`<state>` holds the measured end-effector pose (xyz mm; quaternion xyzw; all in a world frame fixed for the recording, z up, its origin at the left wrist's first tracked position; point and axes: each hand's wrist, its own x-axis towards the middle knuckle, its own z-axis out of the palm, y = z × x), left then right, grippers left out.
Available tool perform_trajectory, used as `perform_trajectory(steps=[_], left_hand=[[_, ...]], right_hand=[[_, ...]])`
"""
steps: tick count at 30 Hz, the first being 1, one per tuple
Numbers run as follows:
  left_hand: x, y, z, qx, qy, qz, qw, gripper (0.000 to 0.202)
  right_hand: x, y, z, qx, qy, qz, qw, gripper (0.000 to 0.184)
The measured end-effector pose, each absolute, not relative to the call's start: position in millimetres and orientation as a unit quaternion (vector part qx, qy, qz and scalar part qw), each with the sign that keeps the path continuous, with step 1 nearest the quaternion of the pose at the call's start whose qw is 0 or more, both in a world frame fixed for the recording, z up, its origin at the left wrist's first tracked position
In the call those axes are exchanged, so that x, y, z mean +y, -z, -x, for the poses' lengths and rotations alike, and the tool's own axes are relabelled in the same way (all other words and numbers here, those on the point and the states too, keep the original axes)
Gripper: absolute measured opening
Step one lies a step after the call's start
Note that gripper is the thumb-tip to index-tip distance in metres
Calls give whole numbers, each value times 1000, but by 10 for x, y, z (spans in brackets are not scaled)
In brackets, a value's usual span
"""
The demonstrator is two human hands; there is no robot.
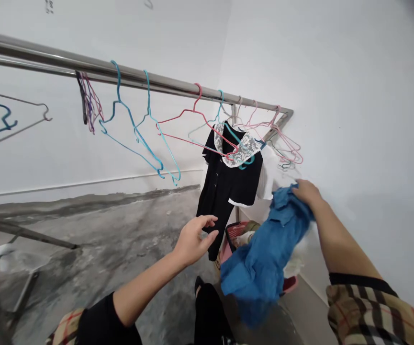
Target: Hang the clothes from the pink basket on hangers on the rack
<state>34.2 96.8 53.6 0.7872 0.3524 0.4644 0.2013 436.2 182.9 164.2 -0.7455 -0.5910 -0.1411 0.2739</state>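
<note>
My right hand [307, 193] grips a blue denim garment [264, 249] by its upper end, and the cloth hangs down below it, slightly blurred at the bottom. With fingers apart and nothing in them, my left hand [196, 238] is held out in front of a black dress [224, 187] with a white lace collar. That dress hangs from the metal rail [84, 60]. Behind the denim, partly hidden, stands a basket [231, 235] of clothes. A white garment [265, 175] hangs just behind the dress.
Along the rail hang blue hangers [131, 120], a red hanger [194, 112] and several pink hangers [285, 139]. A cluster of thin hangers [89, 100] dangles further left. The rack's metal legs [23, 230] stand on the concrete floor at left; a white wall [364, 120] rises at right.
</note>
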Motion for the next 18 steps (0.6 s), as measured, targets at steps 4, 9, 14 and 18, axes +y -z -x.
perform_trajectory(steps=[4, 9, 14, 18], left_hand=[[1065, -554, -401, 355, -454, -793, 195, 25], [1248, -686, -518, 343, -446, -808, 173, 28], [1503, -1039, -697, 296, -466, -817, 167, 39], [1774, -1363, -923, 237, -516, -803, 183, 42]], right_hand=[[2169, -1806, -3754, -657, 84, 654, 364, 48], [2390, -2039, -3105, -704, 51, 557, 437, 50], [2444, -1895, -2883, -705, 48, 534, 463, 36], [2428, -1785, -2866, -717, 42, 495, 489, 36]])
